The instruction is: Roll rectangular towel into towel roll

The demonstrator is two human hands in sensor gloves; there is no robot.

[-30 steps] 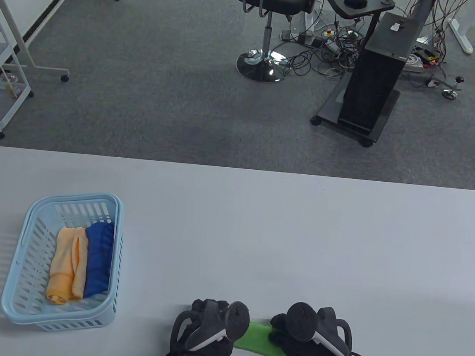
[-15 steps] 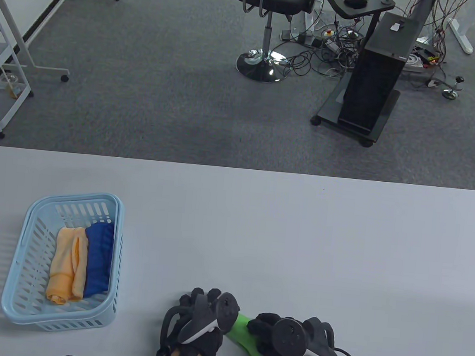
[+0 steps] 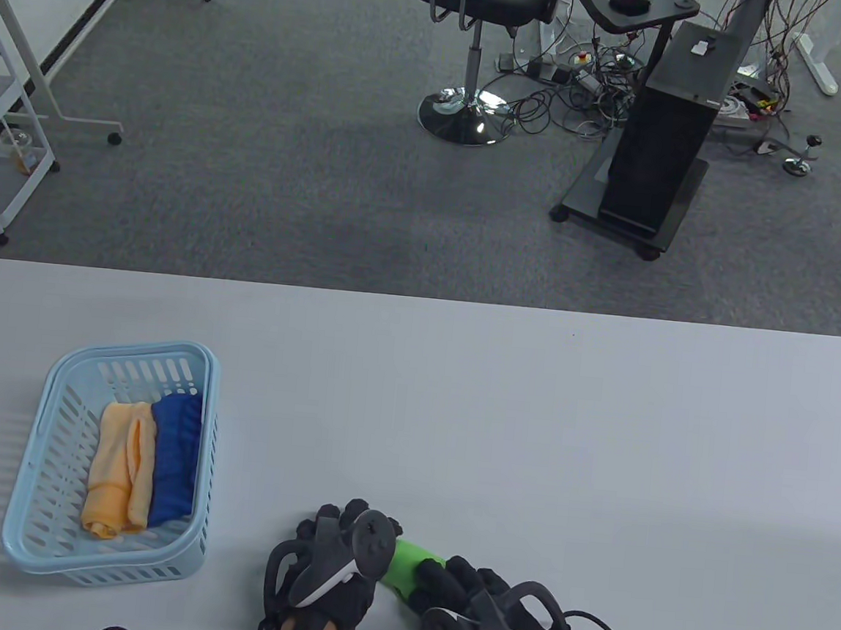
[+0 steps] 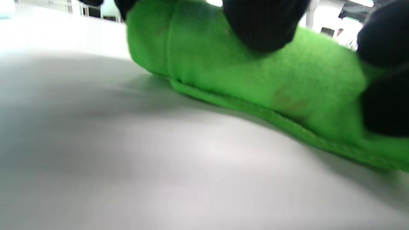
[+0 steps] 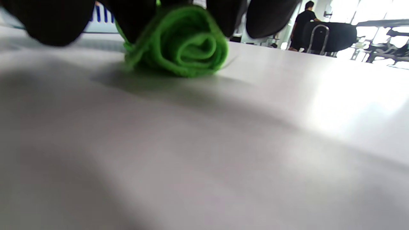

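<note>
A green towel roll (image 3: pixel 404 564) lies slanted on the white table (image 3: pixel 527 442) near its front edge, between my two hands. My left hand (image 3: pixel 352 528) covers its far-left end, and in the left wrist view a black fingertip (image 4: pixel 262 25) presses down on the green towel roll (image 4: pixel 243 80). My right hand (image 3: pixel 455 577) curls over the near-right end. In the right wrist view the green towel roll (image 5: pixel 180 41) shows its spiral end, with my gloved fingers (image 5: pixel 134 16) draped over the top. The roll's outer hem lies against the table.
A light blue basket (image 3: pixel 49 437) stands at the left with a rolled orange towel (image 3: pixel 117 465) and a rolled blue towel (image 3: pixel 176 455) inside. An office chair (image 3: pixel 476 11) and a black stand (image 3: pixel 659 152) are on the floor beyond the table.
Both hands and the green roll have shifted left. The roll has turned from nearly sideways to a slant, its left end farther away. The right hand has swung low toward the front edge.
</note>
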